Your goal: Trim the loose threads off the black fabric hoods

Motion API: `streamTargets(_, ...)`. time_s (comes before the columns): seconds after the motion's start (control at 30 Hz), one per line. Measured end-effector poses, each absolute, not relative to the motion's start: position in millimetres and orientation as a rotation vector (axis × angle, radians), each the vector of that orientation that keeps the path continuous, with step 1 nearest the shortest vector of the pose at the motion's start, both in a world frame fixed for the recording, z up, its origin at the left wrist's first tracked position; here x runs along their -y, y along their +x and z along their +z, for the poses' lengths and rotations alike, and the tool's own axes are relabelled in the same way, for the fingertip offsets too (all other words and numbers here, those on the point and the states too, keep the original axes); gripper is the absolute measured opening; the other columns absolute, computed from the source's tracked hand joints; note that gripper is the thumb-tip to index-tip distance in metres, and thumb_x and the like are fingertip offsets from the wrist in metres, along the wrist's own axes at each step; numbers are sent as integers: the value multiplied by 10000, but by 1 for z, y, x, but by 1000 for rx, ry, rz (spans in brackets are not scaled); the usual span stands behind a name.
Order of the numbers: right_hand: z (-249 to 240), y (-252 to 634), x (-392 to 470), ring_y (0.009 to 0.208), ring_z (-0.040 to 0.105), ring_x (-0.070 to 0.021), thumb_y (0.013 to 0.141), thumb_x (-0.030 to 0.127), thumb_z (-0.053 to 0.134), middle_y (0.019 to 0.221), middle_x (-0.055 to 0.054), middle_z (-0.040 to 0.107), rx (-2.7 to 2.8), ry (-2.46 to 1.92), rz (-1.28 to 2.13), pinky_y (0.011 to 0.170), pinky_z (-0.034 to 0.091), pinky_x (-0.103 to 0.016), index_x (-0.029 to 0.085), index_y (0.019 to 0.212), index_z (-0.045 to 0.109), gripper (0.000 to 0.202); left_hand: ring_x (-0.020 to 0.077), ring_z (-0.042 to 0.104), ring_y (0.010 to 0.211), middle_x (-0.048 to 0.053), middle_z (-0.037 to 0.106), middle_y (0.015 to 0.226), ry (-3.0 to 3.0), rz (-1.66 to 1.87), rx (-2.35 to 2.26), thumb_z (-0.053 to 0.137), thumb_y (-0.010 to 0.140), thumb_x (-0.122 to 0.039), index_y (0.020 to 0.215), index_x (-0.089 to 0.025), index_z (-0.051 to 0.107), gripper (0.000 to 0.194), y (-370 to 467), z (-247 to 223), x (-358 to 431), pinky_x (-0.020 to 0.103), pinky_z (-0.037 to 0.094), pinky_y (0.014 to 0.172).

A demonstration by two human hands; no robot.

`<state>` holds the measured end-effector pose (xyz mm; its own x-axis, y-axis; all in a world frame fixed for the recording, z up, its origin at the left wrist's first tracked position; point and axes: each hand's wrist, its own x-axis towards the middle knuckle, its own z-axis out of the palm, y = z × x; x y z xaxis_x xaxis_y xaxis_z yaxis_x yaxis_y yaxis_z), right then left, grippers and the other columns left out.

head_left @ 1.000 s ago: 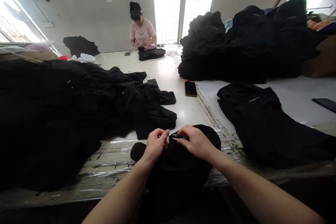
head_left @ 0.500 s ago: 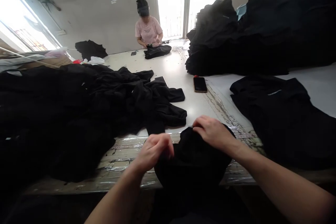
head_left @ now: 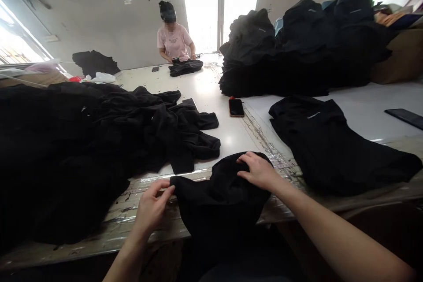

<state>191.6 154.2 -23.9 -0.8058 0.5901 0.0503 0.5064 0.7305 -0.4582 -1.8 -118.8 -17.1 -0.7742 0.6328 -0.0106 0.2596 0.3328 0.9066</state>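
Note:
A black garment (head_left: 221, 198) lies over the table's near edge and hangs down in front of me. My left hand (head_left: 155, 205) pinches its upper left corner between thumb and fingers. On the upper right part of the same cloth rests my right hand (head_left: 259, 172), its thumb and fingers apart. Left of my hands is a large heap of black garments (head_left: 99, 141), with sleeves reaching toward the middle. To the right, a folded black garment (head_left: 317, 150) with a small light logo lies flat.
A phone (head_left: 236, 108) lies mid-table, a dark flat object (head_left: 405, 117) at the right. Tall stacks of black clothes (head_left: 274, 61) stand at the back right beside a brown box (head_left: 401, 55). Across the table (head_left: 205, 86), a person (head_left: 175, 42) handles black cloth.
My left hand has moved left and now pinches the garment's corner. The cloth is spread wider, and my right hand's fingers have parted. The view has turned to the right.

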Motion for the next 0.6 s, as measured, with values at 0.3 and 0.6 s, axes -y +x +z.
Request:
streamTargets(0.3,-56,179,-199,833,597,-236,843,346,547,1014,-93,614,2546,-1179,372,621,384,-300,188,897,642,191,96,559,528,-10,616,632,54,1984,-1415,806,625,-339,773,-136,628,308,-1,3,92,188,464,463)
streamTargets(0.6,-47,173,-211,847,611,-229,750,320,628,980,-84,641,2402,-1146,503,701,445,-317,181,946,638,241,125,626,696,44,679,800,128,1937,-1323,776,693,-308,799,-130,668,234,35,1,98,237,542,606)
